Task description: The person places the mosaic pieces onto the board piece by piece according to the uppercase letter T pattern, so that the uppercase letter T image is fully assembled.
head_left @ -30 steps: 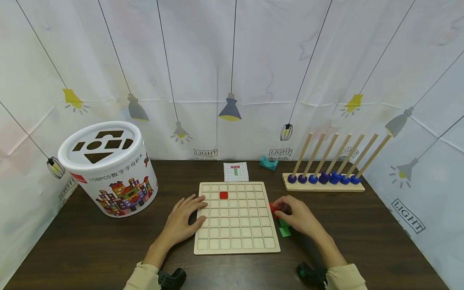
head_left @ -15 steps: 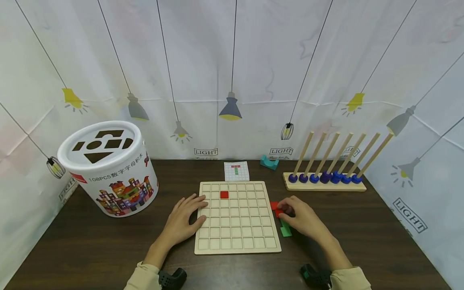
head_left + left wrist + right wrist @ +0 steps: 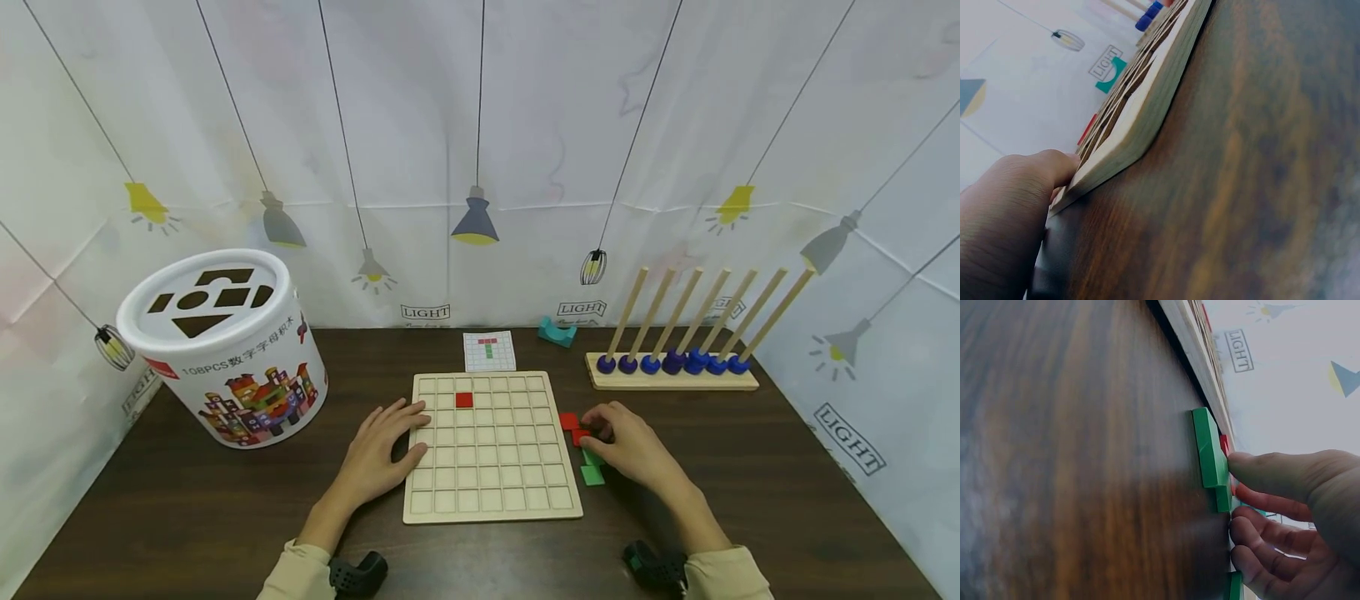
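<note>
A wooden grid board [image 3: 489, 477] lies flat in the middle of the table, a red square tile [image 3: 464, 400] in one cell of its upper part. My left hand [image 3: 382, 450] rests on the board's left edge with fingers spread; the left wrist view shows the thumb [image 3: 1063, 165] at the edge. Just right of the board, my right hand [image 3: 630, 442] pinches a loose red tile [image 3: 581, 437] between thumb and index finger, partly hidden by the fingers. Another red tile [image 3: 568, 421] lies beside it. Two green tiles [image 3: 592, 475] lie nearer me, one partly under the hand.
A card with a coloured grid pattern [image 3: 489, 351] lies behind the board. Behind and right stand a teal curved block [image 3: 556, 332] and a wooden peg stand [image 3: 675, 381] with blue rings. A white bucket [image 3: 225, 350] stands at the left. A printed curtain hangs behind.
My right hand has shifted slightly right, the pinched red tile with it, and more of both red tiles shows. The left hand stays in place on the board.
</note>
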